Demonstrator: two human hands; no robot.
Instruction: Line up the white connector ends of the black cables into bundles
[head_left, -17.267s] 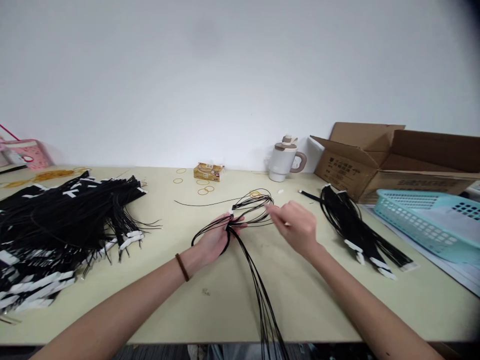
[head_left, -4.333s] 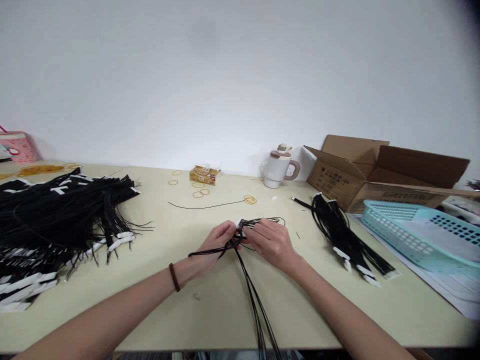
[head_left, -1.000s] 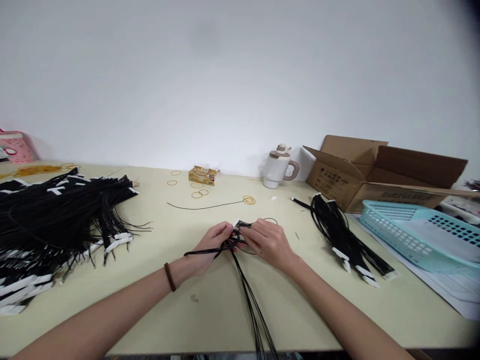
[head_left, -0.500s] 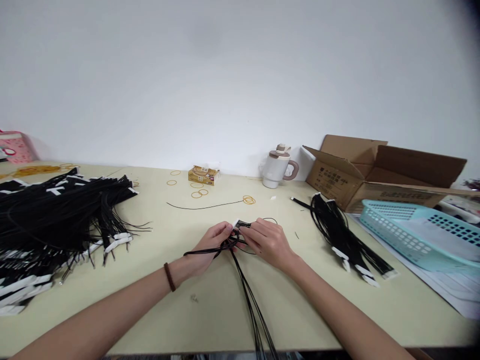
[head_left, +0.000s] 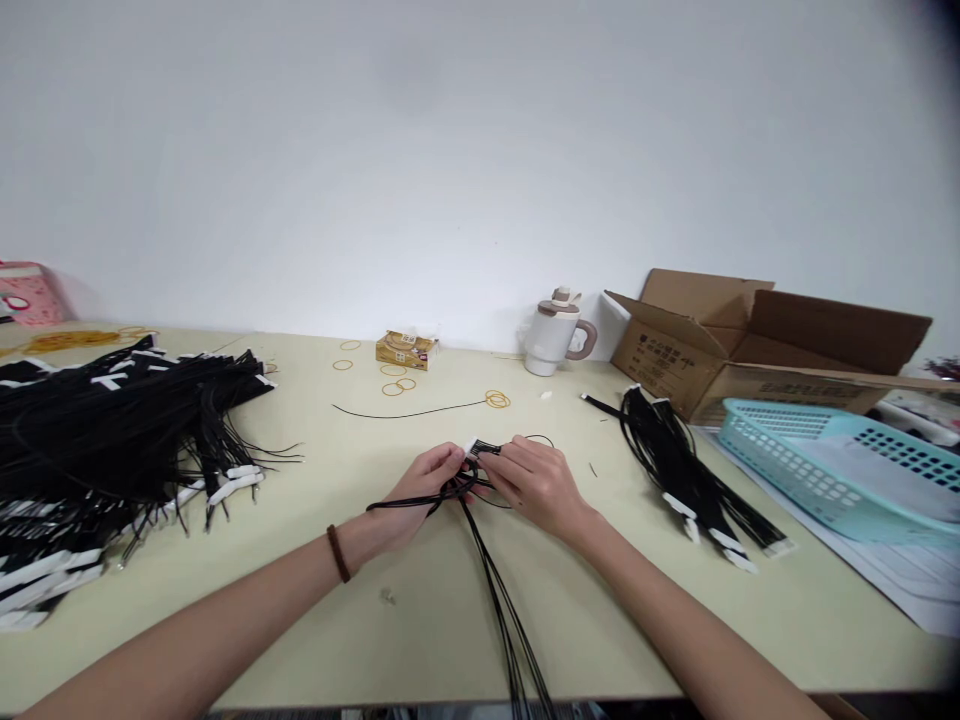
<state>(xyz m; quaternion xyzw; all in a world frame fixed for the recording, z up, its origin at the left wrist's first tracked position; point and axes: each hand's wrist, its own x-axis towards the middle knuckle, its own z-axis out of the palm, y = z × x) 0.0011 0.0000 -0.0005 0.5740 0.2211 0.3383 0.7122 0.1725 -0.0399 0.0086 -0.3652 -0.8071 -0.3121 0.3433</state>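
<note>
A small bundle of thin black cords [head_left: 501, 590] with white tags lies on the pale table [head_left: 420, 620] and trails off its near edge. My left hand [head_left: 424, 486] is closed round the bundle near its top. My right hand [head_left: 537, 484] is closed too, pinching the same cords at the looped, tagged end [head_left: 480, 448] between both hands. Both hands meet at the middle of the table. A brown band sits on my left wrist [head_left: 337, 552].
A big heap of black tagged cords [head_left: 112, 440] covers the left side. A smaller tied bunch of cords [head_left: 690, 470] lies right. Behind are a cardboard box [head_left: 757, 340], a teal basket [head_left: 832, 455], a white mug [head_left: 551, 335], a small box [head_left: 406, 349], loose rubber bands [head_left: 496, 400] and a single cord [head_left: 405, 411].
Over the last second nothing has visibly moved. Much earlier my right hand was apart from the bundle and the loop was wide; now both hands hold it drawn tight.
</note>
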